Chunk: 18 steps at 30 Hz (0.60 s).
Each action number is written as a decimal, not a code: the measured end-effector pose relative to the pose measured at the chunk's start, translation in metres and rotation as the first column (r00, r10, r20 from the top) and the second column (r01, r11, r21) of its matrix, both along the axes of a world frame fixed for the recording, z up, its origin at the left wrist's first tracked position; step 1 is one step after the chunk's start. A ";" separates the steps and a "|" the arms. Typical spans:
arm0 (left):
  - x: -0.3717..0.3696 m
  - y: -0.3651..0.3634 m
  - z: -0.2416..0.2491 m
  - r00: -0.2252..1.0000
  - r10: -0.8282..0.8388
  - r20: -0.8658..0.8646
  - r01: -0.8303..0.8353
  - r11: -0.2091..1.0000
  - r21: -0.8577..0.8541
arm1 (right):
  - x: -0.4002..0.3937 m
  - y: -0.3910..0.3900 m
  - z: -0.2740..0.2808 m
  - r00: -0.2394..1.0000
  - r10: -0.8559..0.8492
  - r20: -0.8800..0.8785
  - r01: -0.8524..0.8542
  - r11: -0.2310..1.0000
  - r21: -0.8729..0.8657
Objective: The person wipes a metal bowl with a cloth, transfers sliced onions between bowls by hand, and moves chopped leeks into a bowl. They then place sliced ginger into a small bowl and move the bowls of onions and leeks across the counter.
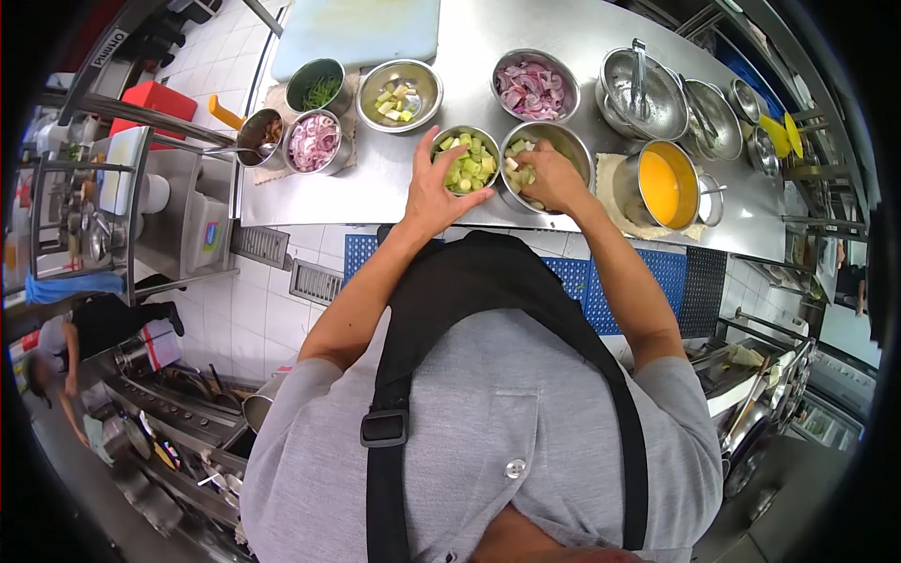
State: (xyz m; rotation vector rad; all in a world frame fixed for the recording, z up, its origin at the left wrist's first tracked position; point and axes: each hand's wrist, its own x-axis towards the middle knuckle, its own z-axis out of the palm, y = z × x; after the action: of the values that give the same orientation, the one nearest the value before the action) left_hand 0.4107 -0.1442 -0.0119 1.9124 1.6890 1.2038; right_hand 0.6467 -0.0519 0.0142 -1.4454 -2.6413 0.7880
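Left hand [434, 192] spread open against near rim of small round steel bowl of pale green chopped vegetable [466, 159], thumb up one side, fingers cupping wall; steadying, not lifting. Right hand [549, 178] curled down inside adjacent larger steel bowl [549, 155], fingers closed around a few pale vegetable pieces; exact grip partly hidden by knuckles. Both bowls touching or nearly so, near front edge of stainless steel tabletop [394, 192].

Just right: steel pot of orange liquid [662, 183] on cloth mat, tilted toward view. Behind: steel bowl of sliced red onion [535, 86], steel bowl with few pale chunks [401, 94], second bowl of pink sliced onion [314, 143], small bowl of green herbs [317, 86], stacked empty steel bowls with utensil [643, 94]. Pale cutting board [357, 33] at far edge.

Risks, as judged: pieces dropping between the two bowls during transfer; small bowl, sitting close to tabletop edge, sliding off if pushed; right forearm passing near orange pot, possible knock and spill.
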 end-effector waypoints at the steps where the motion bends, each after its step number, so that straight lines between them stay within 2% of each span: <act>1: 0.000 0.000 0.000 1.000 0.000 -0.002 0.000 1.000 -0.006 | 0.002 0.003 -0.002 0.999 0.031 0.008 -0.031 0.999 -0.009; 4: -0.001 0.000 0.000 1.000 0.001 0.008 -0.001 1.000 -0.016 | 0.006 0.010 -0.006 1.000 -0.006 0.000 0.006 0.997 0.074; 7: -0.001 -0.002 0.001 1.000 0.003 0.014 -0.003 1.000 -0.016 | 0.009 0.012 0.003 0.995 -0.004 -0.095 0.008 0.999 0.042; 8: -0.001 -0.001 0.001 1.000 0.002 0.014 -0.001 1.000 -0.012 | 0.011 0.014 0.009 0.991 -0.076 -0.107 0.064 0.992 -0.112; 10: -0.001 -0.001 0.000 1.000 0.002 -0.006 -0.002 1.000 -0.003 | 0.009 0.018 0.029 0.970 -0.220 -0.100 0.162 0.899 -0.406; 14: -0.002 0.000 0.000 1.000 0.007 0.012 -0.007 1.000 -0.006 | 0.022 0.025 0.025 0.914 -0.329 -0.238 0.175 0.848 -0.501; 18: -0.001 0.000 0.002 1.000 0.008 0.028 -0.007 1.000 -0.008 | 0.013 0.028 0.068 0.850 -0.352 -0.393 0.087 0.828 -0.554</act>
State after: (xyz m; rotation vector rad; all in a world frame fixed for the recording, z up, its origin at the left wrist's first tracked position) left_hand 0.4093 -0.1446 -0.0099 1.8778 1.6858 1.2185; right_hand 0.6600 -0.0243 0.0818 -1.3694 -1.9099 1.6705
